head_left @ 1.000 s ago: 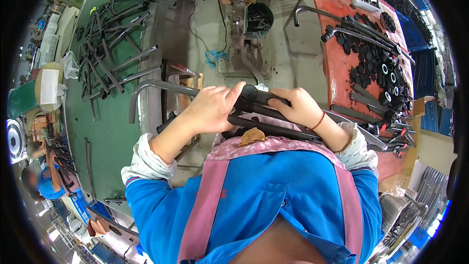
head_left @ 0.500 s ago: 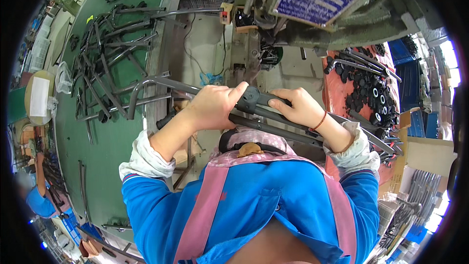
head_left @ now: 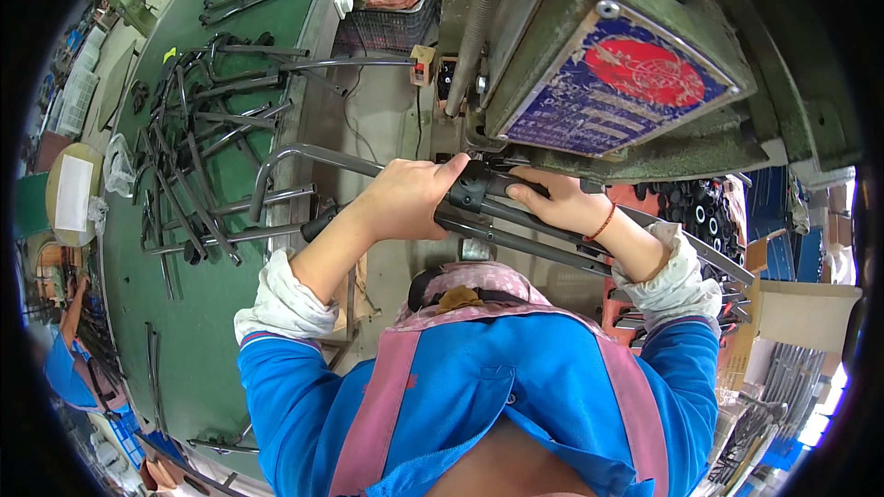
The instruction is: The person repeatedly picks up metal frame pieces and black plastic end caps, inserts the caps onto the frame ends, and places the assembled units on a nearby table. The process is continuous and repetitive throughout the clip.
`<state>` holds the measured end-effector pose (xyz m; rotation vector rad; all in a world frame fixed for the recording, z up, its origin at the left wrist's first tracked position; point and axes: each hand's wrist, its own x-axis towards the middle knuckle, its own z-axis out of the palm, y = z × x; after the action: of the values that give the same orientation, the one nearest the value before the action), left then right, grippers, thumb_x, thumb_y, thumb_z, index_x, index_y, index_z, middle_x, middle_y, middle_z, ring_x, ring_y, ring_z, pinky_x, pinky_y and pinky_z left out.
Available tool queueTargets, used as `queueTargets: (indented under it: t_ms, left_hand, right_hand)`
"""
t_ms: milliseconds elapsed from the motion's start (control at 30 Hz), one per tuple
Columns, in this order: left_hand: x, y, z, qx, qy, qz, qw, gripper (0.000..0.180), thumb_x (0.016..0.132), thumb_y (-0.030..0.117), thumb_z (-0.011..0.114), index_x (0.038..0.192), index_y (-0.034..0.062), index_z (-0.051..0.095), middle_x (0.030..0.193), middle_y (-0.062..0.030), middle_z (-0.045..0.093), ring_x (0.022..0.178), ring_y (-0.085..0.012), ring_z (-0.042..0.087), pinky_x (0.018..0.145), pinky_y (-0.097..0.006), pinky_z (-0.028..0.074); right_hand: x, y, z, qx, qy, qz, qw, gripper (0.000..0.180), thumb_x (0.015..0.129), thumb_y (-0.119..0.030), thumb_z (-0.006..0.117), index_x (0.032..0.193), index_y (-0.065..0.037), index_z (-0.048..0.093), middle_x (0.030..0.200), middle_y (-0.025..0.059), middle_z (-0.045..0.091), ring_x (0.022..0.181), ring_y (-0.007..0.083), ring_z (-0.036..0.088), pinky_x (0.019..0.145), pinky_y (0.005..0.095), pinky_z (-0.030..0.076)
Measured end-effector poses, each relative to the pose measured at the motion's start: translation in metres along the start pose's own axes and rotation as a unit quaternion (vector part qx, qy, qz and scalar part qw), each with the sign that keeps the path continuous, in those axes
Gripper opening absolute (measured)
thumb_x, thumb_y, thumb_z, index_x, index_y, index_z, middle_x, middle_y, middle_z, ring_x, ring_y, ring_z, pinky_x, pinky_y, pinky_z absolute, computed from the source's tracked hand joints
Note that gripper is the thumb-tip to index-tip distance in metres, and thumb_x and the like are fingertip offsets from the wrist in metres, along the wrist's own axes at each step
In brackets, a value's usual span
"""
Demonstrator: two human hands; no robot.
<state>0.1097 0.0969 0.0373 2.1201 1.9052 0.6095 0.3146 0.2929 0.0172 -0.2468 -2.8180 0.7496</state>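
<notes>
A dark grey tubular metal frame lies across in front of me, its bent tube reaching out to the left. My left hand is closed around it just left of a black joint piece, thumb on top. My right hand grips the tubes right of the joint, with its thumb along the upper one. The joint is right beside the lower end of a green machine's head; whether they touch I cannot tell. My fingers hide parts of the tubes.
On the left, a green table bears a heap of dark bent tubes. An orange-red surface with many black round parts is at the right, partly behind the machine. Cardboard stands beyond. Another person works at far left.
The frame has turned in my hands, so the joint's round face gives way to a side with holes. The machine head now looms larger and closer to the joint; my view has shifted.
</notes>
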Motion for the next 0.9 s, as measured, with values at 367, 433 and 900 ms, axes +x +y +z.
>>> queueTargets:
  t_ms: [367, 433, 900]
  left_hand:
    - [0.025, -0.004, -0.002, 0.009, -0.014, -0.015, 1.000, 0.069, 0.063, 0.026, 0.080, 0.119, -0.0025, 0.050, 0.078, -0.0167, 0.066, 0.079, -0.0365, 0.066, 0.068, -0.044, 0.053]
    - [0.028, -0.006, -0.003, 0.003, -0.042, -0.027, 0.999, 0.062, 0.063, 0.028, 0.079, 0.111, -0.0013, 0.054, 0.081, -0.0173, 0.066, 0.080, -0.0364, 0.067, 0.070, -0.044, 0.054]
    - [0.033, -0.023, 0.013, -0.074, -0.036, 0.011, 0.997, 0.048, 0.059, 0.026, 0.077, 0.098, 0.0047, 0.060, 0.085, -0.0182, 0.067, 0.083, -0.0389, 0.066, 0.073, -0.046, 0.054]
  right_hand:
    - [0.013, -0.008, -0.037, 0.003, -0.017, -0.039, 0.999, 0.031, 0.093, -0.023, 0.066, 0.118, -0.005, 0.064, 0.114, 0.0131, 0.068, 0.105, 0.0286, 0.063, 0.092, 0.0388, 0.050]
    - [0.013, -0.006, -0.037, 0.018, -0.033, -0.018, 0.999, 0.034, 0.093, -0.025, 0.065, 0.121, -0.007, 0.064, 0.118, 0.0123, 0.067, 0.109, 0.0294, 0.062, 0.095, 0.0398, 0.048]
    - [0.010, 0.014, -0.010, 0.061, -0.056, 0.041, 0.996, 0.033, 0.093, -0.025, 0.066, 0.120, -0.007, 0.064, 0.116, 0.0120, 0.068, 0.106, 0.0269, 0.064, 0.093, 0.0388, 0.050]
